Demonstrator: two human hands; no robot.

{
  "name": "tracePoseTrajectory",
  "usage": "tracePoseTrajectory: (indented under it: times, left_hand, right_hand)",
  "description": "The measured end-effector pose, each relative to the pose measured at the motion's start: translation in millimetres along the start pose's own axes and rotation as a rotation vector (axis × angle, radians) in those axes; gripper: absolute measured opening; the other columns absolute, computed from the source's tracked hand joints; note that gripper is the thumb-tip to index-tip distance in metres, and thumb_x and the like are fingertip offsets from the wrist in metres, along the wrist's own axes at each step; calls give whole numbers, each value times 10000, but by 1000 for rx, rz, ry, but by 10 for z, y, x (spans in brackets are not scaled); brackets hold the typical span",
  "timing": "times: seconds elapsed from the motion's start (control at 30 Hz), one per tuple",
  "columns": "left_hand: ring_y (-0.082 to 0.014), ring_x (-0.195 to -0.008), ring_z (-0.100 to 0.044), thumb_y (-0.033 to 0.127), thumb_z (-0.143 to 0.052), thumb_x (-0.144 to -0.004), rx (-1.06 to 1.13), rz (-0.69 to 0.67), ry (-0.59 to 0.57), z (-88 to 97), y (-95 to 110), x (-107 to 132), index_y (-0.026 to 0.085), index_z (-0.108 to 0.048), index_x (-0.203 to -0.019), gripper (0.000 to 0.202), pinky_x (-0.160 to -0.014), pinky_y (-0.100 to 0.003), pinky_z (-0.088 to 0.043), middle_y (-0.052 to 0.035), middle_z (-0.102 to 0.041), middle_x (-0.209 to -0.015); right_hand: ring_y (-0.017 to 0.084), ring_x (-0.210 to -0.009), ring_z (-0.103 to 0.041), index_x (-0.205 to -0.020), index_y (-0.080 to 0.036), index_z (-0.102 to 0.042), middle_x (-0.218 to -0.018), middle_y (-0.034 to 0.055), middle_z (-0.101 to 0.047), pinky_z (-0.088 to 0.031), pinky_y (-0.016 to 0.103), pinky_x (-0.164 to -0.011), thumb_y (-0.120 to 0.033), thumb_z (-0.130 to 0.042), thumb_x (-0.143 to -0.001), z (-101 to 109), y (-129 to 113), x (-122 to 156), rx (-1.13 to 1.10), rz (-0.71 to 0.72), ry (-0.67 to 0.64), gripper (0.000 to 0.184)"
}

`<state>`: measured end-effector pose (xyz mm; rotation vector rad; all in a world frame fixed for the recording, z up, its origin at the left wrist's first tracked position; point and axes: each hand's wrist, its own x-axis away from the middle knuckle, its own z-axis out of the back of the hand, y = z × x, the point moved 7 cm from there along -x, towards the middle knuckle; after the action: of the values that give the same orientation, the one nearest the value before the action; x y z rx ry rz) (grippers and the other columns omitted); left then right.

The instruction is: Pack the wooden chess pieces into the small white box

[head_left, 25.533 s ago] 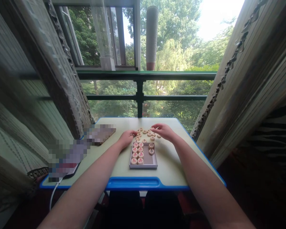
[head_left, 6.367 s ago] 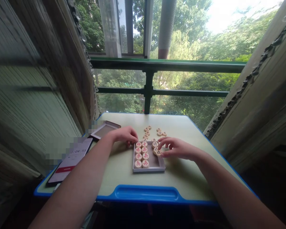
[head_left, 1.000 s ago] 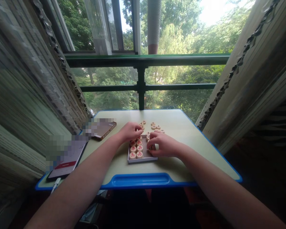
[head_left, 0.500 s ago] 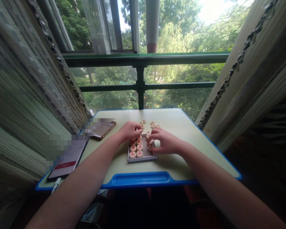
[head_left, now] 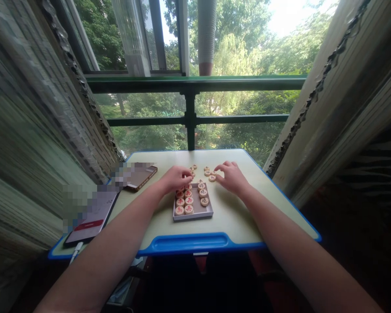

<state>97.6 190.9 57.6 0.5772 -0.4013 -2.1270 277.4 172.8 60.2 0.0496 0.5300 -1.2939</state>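
A shallow open box (head_left: 195,214) lies on the small table, holding round Chinese chess pieces. Red-marked pieces (head_left: 189,201) fill two columns on its left. Dark-marked pieces (head_left: 204,201) line its right side, and bare floor shows between. Over the box's far left corner is my left hand (head_left: 176,178), its fingers curled together; what they grip, if anything, is hidden. Beyond the far right corner my right hand (head_left: 232,177) reaches with thumb and fingers apart, beside loose pieces (head_left: 212,178). More loose pieces (head_left: 195,167) lie past my left fingertips.
A phone (head_left: 93,219) with a white cable (head_left: 76,251) lies along the table's left edge. Behind it sits a brown-edged box lid (head_left: 141,177). The blue tabletop rim (head_left: 192,243) has a groove in front. Curtains flank the table, and a green railing (head_left: 195,82) stands behind.
My right hand has left the box's right side, where dark-marked pieces now show, and moved away from me to the loose pieces. My left hand stays nearly still. The view shifted slightly.
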Motion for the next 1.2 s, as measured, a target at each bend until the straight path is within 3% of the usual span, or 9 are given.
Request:
tracePoseTrajectory:
  times: [0.17, 0.33, 0.47, 0.53, 0.7, 0.87, 1.1, 1.2]
  left_hand:
    - [-173, -819, -609, 270, -476, -725, -64, 63, 41, -3, -88, -31, 160, -713, -822, 279, -774, -255, -461, -46, -702, -875]
    - [-215, -963, -582, 273, -492, -720, -165, 144, 96, -5, -216, -68, 154, -702, -917, 312, -904, -302, -424, -90, -667, -1010]
    - [-210, -955, -592, 274, -463, -742, -132, 170, 48, -62, -251, -72, 161, -707, -915, 320, -879, -278, -444, -85, -667, -1030]
    - [-197, -977, -590, 228, -430, -748, -103, 151, -3, -115, -242, -75, 176, -710, -923, 334, -884, -257, -442, -60, -672, -1041]
    - [-168, -1011, -585, 107, -379, -711, -89, 122, -80, -200, -289, -94, 185, -708, -958, 419, -924, -225, -412, -33, -669, -1076]
    - [-175, -991, -592, 105, -399, -716, -131, 125, -49, -164, -380, -109, 179, -707, -956, 398, -912, -234, -423, -44, -676, -1056]
    - [-186, -917, -604, 18, -414, -655, -229, 181, 50, -25, -411, -68, 166, -700, -920, 418, -823, -258, -461, -72, -682, -1006]
    - [-176, -884, -603, 11, -414, -637, -204, 173, 57, -23, -393, -68, 170, -710, -872, 411, -810, -255, -466, -59, -690, -949]
  right_hand:
    - [247, -982, -455, -973, -182, -661, -963, 105, -575, -375, 352, -864, -354, -532, -792, -102, 154, -12, -6, -135, -84, 281]
    - [254, -1027, -476, -1041, -199, -645, -1070, 112, -547, -385, 383, -904, -378, -596, -748, -241, 78, -2, -74, -41, -158, 347]
    - [287, -1182, -411, -1200, -206, -564, -1292, 136, -453, -335, 444, -990, -360, -587, -763, -323, 73, -22, -102, 15, -120, 463]
    - [273, -1227, -392, -1224, -210, -548, -1334, 125, -441, -318, 437, -1019, -332, -552, -796, -381, 37, -26, -137, 77, -161, 445]
    - [213, -1200, -468, -1242, -200, -538, -1330, 94, -479, -364, 344, -1019, -270, -499, -829, -425, -22, -8, -254, 121, -253, 421]
    - [226, -1212, -461, -1185, -191, -587, -1372, 109, -428, -364, 369, -1023, -187, -497, -808, -391, -38, -10, -249, 111, -279, 387]
    - [223, -1146, -510, -1091, -189, -642, -1271, 106, -526, -405, 375, -982, -144, -522, -781, -308, -62, -46, -191, 170, -125, 335]
    - [217, -1106, -534, -1022, -183, -678, -1159, 90, -614, -393, 379, -991, -136, -507, -795, -321, -120, -42, -189, 243, -129, 288]
